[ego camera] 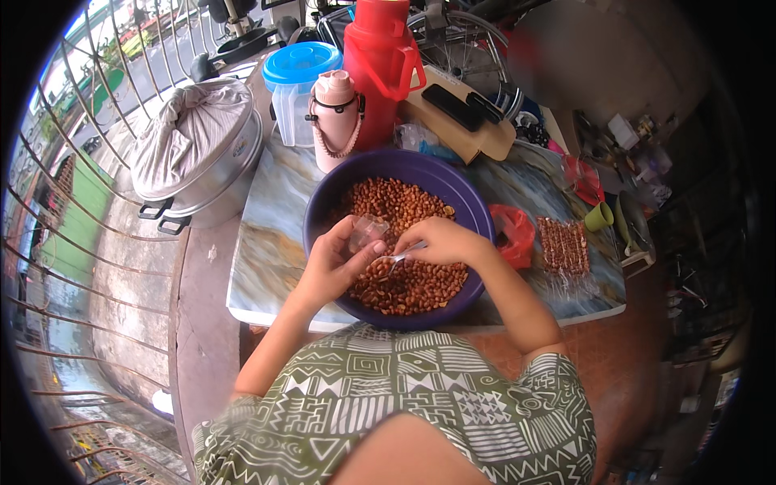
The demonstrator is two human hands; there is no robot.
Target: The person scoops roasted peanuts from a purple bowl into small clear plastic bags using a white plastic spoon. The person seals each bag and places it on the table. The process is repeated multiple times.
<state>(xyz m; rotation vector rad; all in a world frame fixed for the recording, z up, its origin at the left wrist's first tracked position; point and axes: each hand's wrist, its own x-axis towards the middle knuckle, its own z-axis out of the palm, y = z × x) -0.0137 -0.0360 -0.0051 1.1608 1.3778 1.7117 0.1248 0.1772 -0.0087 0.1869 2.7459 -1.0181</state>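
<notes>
A purple plastic basin (476,200) of reddish-brown peanuts (412,291) stands on the marble-patterned table in front of me. Over its left part, my left hand (339,254) pinches a small clear plastic bag (368,231) between thumb and fingers. My right hand (439,242) grips a metal spoon (403,257), whose bowl holds a few peanuts close to my left thumb. To the right of the basin lies a batch of narrow clear packets filled with peanuts (564,247). Between them and the basin sits a red plastic bag (514,233), its contents mostly hidden.
Behind the basin stand a pink bottle (336,121), a lidded pitcher (297,91) and a red thermos jug (379,73). A phone (453,108) lies on cardboard (424,91). At left is a cloth-covered metal pot (224,194); a green cup (599,217) is at right.
</notes>
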